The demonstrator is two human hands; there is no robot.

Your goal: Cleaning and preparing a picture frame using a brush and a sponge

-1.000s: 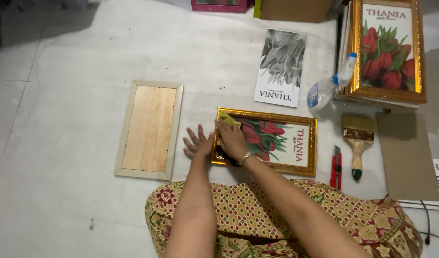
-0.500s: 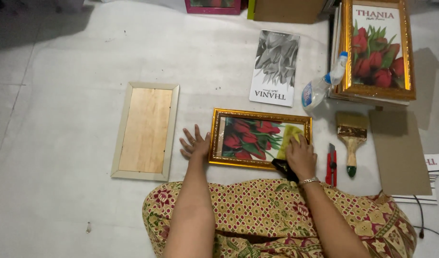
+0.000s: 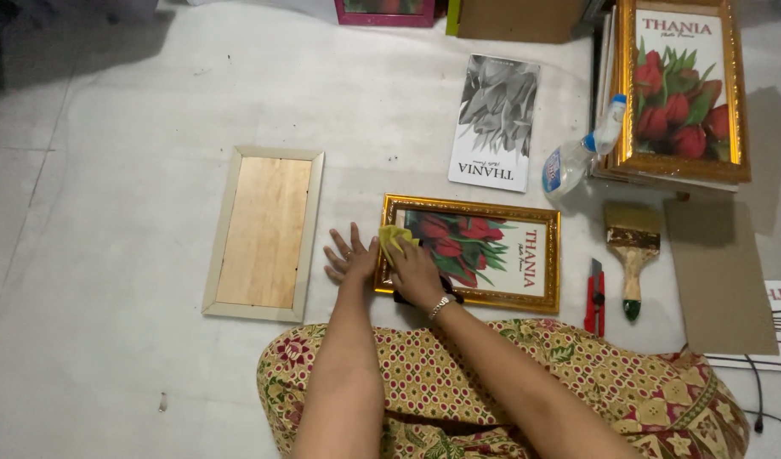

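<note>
Head view showed two gilt frames: one (image 3: 471,252) lay before my knees, one (image 3: 681,89) stood top right. My right hand (image 3: 416,272) pressed a yellow cloth (image 3: 394,238) onto its glass; my left hand (image 3: 349,254) lay flat, fingers spread, against its edge. One bare wooden frame (image 3: 265,232), spray bottle (image 3: 582,150), bristle brush (image 3: 633,249) and red cutter (image 3: 596,297) lay around.

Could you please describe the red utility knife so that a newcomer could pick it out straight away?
Start at the gold-framed tulip picture lying on the pale floor in front of the seated person. Just past its right end, the utility knife lies lengthwise beside a paintbrush. It is the slim red one; the brush is wider, with pale bristles and a green-tipped wooden handle.
</note>
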